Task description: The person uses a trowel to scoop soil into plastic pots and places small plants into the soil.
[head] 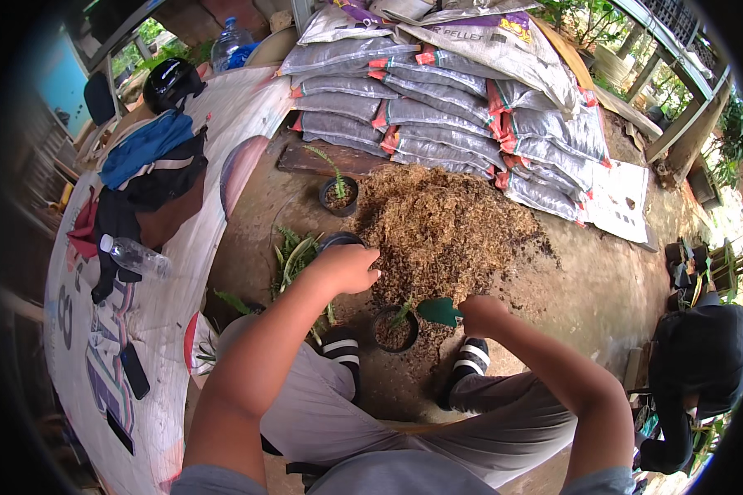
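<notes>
My left hand point(351, 268) is at the rim of a black plastic pot point(339, 240), its fingers bent; whether they grip the pot is hard to tell. My right hand point(484, 315) is closed around a green hand trowel point(439, 312), whose blade points left. Just below the blade, a potted fern point(395, 328) stands between my feet. Beyond my hands lies a heap of brown fibrous potting mix point(452, 229). Another potted fern point(339, 195) stands at the heap's far left side. Loose fern plants point(294, 257) lie left of my left hand.
Stacked grey sacks point(439, 117) rise behind the heap. A sheet-covered surface point(223, 124) at the left carries a plastic bottle point(136, 257), clothing, phones and a black helmet point(172, 85). A person in dark clothing point(696, 365) is at the right, beside potted plants.
</notes>
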`<state>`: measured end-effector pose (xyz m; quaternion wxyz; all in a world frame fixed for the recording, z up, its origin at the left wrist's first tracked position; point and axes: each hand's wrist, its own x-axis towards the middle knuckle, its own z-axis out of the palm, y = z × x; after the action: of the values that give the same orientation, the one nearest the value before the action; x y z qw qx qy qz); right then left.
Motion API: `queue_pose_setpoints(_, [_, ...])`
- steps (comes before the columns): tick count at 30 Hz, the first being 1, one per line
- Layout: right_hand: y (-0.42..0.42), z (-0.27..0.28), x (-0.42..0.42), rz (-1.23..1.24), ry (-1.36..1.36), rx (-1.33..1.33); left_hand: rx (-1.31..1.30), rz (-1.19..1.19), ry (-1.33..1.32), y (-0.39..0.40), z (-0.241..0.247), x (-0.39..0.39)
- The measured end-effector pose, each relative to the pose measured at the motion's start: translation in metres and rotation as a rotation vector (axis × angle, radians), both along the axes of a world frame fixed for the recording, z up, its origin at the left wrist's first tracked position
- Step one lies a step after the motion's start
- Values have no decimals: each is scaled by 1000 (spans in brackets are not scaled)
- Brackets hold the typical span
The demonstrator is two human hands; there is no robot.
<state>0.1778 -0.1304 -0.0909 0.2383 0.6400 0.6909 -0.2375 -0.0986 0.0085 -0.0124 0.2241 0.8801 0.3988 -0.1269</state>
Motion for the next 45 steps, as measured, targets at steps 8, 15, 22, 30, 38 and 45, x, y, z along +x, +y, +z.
queue_pose_setpoints(8, [-2, -3, 9, -16, 63, 4, 14, 142, -128, 6, -43, 7])
queue_pose_setpoints(15, [4, -5, 12, 53, 21, -26, -578, 1413, -783, -48, -195, 26])
queue_pose_setpoints(22, [-12, -14, 15, -8, 142, -16, -917, 1335, -429, -112, -288, 1])
queue_pose_setpoints(30, [-15, -15, 17, 5, 73, -38, -1054, 1279, -504, -112, -288, -3])
queue_pose_setpoints(38, [-12, -13, 16, -44, 107, -53, -849, 1202, -372, -120, -270, 4])
queue_pose_setpoints(45, [-13, -26, 22, -62, 105, -37, -601, 913, -98, -112, -267, 11])
